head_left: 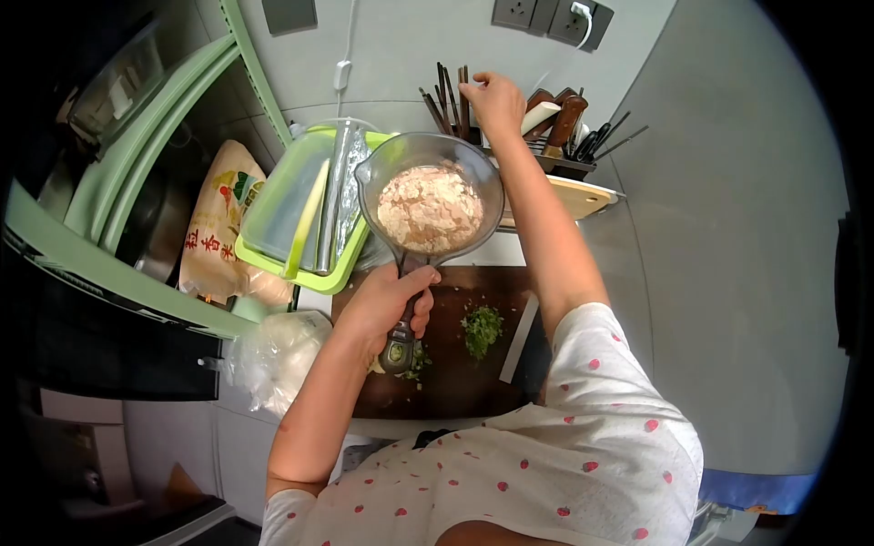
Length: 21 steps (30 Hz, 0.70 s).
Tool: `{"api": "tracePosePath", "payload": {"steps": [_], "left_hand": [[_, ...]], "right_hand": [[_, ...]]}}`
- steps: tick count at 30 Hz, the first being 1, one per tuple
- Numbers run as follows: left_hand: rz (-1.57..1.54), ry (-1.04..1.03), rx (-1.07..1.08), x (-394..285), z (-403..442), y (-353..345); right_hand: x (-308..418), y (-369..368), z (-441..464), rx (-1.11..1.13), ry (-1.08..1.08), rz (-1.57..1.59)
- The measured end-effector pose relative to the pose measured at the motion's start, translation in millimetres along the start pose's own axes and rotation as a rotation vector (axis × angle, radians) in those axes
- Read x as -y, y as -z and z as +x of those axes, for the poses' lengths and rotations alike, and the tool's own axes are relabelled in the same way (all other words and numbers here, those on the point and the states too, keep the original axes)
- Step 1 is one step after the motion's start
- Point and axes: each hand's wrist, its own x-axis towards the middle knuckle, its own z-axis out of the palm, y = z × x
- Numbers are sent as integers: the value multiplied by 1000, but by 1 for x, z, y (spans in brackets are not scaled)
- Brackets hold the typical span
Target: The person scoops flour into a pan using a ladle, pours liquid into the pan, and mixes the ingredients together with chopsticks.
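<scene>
My left hand is wrapped around the dark handle of a clear measuring cup, which has a small display on the handle. Inside the cup lies a pale, powdery, flour-like layer with pinkish-brown patches. My right hand reaches to the back wall, its thumb and fingertips pinched at the tops of brown chopsticks. Darker chopsticks stand just to the left in the same holder. Below the cup, chopped green herbs lie on a dark cutting board.
Left of the cup, a green-rimmed container bears a rolled-wrap tube and a green stalk. A rice bag, plastic bag and green shelf stand farther left. Knives fill the rack right of my right hand.
</scene>
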Motion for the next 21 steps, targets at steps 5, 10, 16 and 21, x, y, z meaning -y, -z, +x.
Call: {"api": "tracePosePath", "payload": {"steps": [5, 10, 16, 21], "left_hand": [[-6, 20, -8, -4, 2, 1], [-12, -9, 4, -2, 3, 4], [31, -2, 19, 2, -8, 2], [57, 6, 85, 22, -31, -4]], "right_hand": [[0, -4, 10, 164, -48, 10], [8, 14, 11, 101, -9, 129], [61, 104, -6, -20, 202, 397], [78, 189, -99, -292, 508, 488]]}}
